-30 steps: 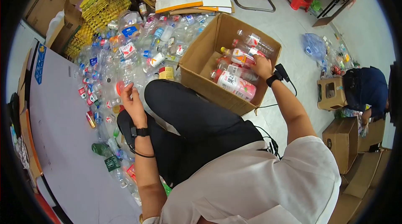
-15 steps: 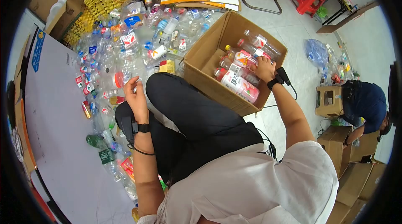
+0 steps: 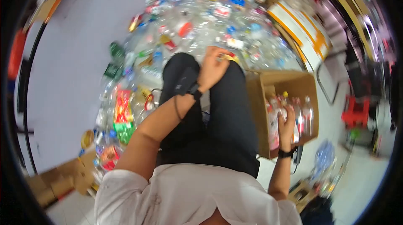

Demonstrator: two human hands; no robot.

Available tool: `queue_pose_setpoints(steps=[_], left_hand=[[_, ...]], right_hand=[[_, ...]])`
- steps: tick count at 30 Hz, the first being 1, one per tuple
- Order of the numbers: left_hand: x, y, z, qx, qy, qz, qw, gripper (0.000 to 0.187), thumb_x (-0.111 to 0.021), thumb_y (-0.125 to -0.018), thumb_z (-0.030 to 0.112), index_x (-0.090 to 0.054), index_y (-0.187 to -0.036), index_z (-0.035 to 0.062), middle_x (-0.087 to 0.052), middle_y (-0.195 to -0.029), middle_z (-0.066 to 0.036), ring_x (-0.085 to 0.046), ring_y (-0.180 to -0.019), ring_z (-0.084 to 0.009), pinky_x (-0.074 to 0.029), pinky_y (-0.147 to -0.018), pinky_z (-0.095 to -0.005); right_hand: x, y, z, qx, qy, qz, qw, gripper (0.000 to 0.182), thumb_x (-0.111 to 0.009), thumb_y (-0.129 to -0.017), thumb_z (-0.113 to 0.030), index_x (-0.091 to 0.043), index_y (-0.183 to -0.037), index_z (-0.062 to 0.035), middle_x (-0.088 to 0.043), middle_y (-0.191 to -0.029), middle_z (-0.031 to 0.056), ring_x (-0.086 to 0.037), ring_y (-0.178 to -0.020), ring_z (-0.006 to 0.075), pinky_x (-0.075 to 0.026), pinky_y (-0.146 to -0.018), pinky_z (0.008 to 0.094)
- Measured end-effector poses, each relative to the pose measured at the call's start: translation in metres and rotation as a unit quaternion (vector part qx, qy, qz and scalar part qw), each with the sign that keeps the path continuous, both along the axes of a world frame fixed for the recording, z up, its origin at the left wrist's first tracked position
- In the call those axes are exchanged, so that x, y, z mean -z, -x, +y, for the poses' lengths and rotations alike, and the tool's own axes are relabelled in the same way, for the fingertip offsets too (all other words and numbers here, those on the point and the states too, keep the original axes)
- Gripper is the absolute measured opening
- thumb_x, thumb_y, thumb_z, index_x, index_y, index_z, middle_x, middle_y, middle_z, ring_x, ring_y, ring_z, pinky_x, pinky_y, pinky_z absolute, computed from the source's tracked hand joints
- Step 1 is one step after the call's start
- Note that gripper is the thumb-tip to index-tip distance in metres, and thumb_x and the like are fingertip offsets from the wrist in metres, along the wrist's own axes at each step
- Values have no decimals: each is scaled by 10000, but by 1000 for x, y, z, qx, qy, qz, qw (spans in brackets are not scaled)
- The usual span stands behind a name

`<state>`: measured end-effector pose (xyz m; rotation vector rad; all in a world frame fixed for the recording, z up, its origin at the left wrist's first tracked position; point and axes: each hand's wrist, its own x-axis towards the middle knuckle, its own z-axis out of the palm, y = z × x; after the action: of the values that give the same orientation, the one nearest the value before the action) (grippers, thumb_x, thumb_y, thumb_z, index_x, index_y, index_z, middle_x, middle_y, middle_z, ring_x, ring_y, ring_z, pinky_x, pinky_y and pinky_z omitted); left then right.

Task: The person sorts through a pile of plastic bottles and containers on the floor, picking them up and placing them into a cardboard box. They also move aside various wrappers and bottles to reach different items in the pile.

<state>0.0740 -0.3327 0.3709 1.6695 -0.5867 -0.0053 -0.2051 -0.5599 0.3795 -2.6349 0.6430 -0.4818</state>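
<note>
My left hand point(image 3: 213, 68) is over my right knee, its fingers loosely bent and apart, with no object visible in them. Just past its fingertips, a yellow-labelled container point(image 3: 231, 58) shows behind the knee. My right hand point(image 3: 288, 125) reaches into a cardboard box point(image 3: 260, 113) to my right, thumb and fingers apart against the bottles. Inside, a pink-labelled bottle point(image 3: 273, 130) lies left of that hand, and clear plastic bottles point(image 3: 308, 115) are lined up to its right. Motion blurs the view.
A wide heap of used plastic bottles point(image 3: 197, 19) spreads beyond my knees and along my left. Flattened white cartons with orange tape point(image 3: 300, 31) lean behind the box. A red stool point(image 3: 356, 111) and a blue plastic bag point(image 3: 324, 155) are at the right.
The view has swung, so the box now appears lower and farther right. My left hand has moved across from beside the left knee to the right knee. My right hand remains at the bottles.
</note>
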Motion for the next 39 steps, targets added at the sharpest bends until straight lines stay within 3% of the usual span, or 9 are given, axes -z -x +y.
queue_pose_setpoints(steps=[5, 8, 10, 14, 28, 29, 33, 35, 39], left_hand=[[-6, 1, 1, -23, 32, 30, 999, 187, -570, -792, 46, -606, -974, 62, -485, -996, -91, -552, -844, -188, -476, -678, -266], [-6, -2, 3, -2, 55, 46, 997, 226, -554, -788, 31, -593, -1008, 68, -469, -1017, -86, -539, -882, -184, -468, -687, -268], [-7, -4, 6, -10, 46, 41, 998, 235, -547, -786, 15, -583, -1013, 65, -465, -1014, -77, -542, -859, -164, -462, -682, -258], [-16, -10, 11, 4, 96, 78, 992, 215, -542, -790, -6, -577, -991, 62, -467, -1004, -62, -545, -822, -127, -450, -671, -242], [-20, -40, 4, 22, 146, 150, 978, 192, -532, -808, -3, -571, -982, 66, -470, -984, -50, -538, -811, -116, -437, -669, -234], [-20, -43, 3, 19, 143, 145, 979, 193, -531, -807, -2, -571, -984, 64, -470, -985, -52, -538, -808, -117, -439, -667, -236], [-21, -47, 2, 22, 119, 138, 983, 193, -528, -810, 8, -572, -989, 63, -467, -988, -57, -538, -821, -125, -442, -672, -243], [-16, -48, -1, 28, 129, 146, 981, 192, -527, -813, 17, -575, -994, 63, -465, -994, -62, -539, -844, -141, -449, -696, -251], [-19, -48, 0, 12, 104, 158, 982, 182, -532, -821, 28, -583, -990, 72, -470, -1007, -70, -545, -868, -167, -462, -735, -273]], right_hand=[[17, -50, 54, -56, -92, 33, 994, 385, -595, -842, -147, -474, -1160, 31, -527, -1149, 216, -499, -1086, 348, -393, -915, 376], [43, -59, 56, -28, -67, 76, 994, 467, -612, -825, -173, -427, -1201, 32, -539, -1102, 257, -535, -1017, 392, -435, -847, 406], [54, -55, 47, 60, 7, 161, 985, 549, -599, -831, -220, -369, -1264, 27, -525, -1099, 314, -528, -998, 446, -444, -821, 430], [40, -64, 70, 88, 86, 165, 979, 483, -607, -805, -199, -425, -1209, -6, -577, -994, 275, -578, -855, 426, -463, -716, 455], [63, -51, 57, 77, 166, 158, 970, 575, -624, -772, -170, -393, -1288, -64, -590, -1032, 190, -595, -843, 353, -471, -705, 407], [60, -53, 58, 101, 141, 207, 963, 590, -623, -770, -171, -383, -1298, -60, -584, -1059, 181, -594, -863, 337, -470, -710, 398], [64, -51, 56, 101, 164, 211, 958, 580, -622, -792, -233, -386, -1292, -57, -582, -1119, 187, -616, -824, 357, -488, -670, 411], [59, -54, 59, 92, 168, 193, 962, 568, -624, -769, -189, -395, -1275, -70, -587, -963, 172, -590, -788, 350, -464, -655, 414], [52, -58, 64, 120, 144, 206, 960, 532, -627, -764, -190, -417, -1239, -73, -579, -939, 168, -585, -750, 360, -460, -613, 422]])
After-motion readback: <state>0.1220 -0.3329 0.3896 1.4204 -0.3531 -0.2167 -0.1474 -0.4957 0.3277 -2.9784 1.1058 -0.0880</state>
